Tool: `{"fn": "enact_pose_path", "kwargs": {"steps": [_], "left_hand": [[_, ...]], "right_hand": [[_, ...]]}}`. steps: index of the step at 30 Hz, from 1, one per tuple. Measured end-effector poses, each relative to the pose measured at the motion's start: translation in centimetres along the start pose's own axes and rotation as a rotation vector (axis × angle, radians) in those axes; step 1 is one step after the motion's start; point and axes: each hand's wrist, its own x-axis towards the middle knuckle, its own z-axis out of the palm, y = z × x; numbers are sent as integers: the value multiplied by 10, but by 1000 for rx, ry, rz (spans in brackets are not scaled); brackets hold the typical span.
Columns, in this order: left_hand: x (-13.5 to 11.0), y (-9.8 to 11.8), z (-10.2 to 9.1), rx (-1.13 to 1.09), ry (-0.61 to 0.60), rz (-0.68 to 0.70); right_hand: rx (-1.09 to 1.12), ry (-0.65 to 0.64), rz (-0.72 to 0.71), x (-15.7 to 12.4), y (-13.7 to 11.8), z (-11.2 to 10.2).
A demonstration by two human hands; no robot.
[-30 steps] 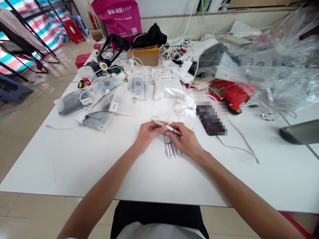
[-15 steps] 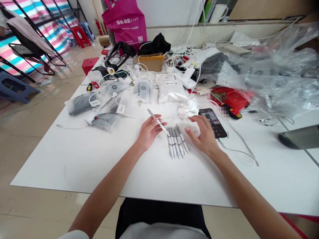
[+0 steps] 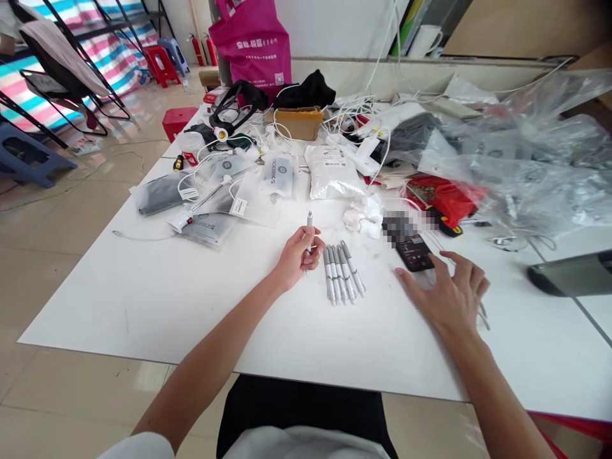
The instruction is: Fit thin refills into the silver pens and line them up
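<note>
Your left hand (image 3: 295, 258) is pinching a pen (image 3: 310, 220) between thumb and curled fingers, the pen's grey end pointing away from you beyond the fingertips. Just right of those fingers, a row of grey-and-white pens (image 3: 342, 274) is lying side by side on the white table (image 3: 335, 350). Your right hand's (image 3: 452, 296) fingers are standing spread just beside the phone (image 3: 415, 253); I cannot tell whether a fingertip is touching it. Beyond the row, between both hands' fingers, a crumpled white wad (image 3: 366, 215) is resting.
</note>
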Motion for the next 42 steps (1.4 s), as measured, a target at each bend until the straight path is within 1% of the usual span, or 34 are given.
{"fn": "enact_pose_path", "kwargs": {"steps": [4, 9, 13, 21, 27, 31, 38, 42], "left_hand": [[0, 1, -2, 10, -5, 19], [0, 0, -2, 36, -38, -11], [0, -1, -2, 36, -54, -27], [1, -2, -1, 16, -28, -18], [1, -4, -3, 27, -32, -43], [1, -5, -3, 40, -40, -64], [1, -4, 0, 35, -5, -37], [1, -5, -2, 35, -31, -43]], "right_hand": [[23, -32, 27, 3, -4, -2], [38, -77, 62, 4, -9, -9], [56, -70, 68, 5, -10, -10], [76, -74, 63, 5, -12, -14], [72, -92, 54, 5, -8, -10], [37, -86, 83, 5, -6, -6], [11, -108, 123, 6, -6, -5], [18, -100, 114, 5, -4, -3]]}}
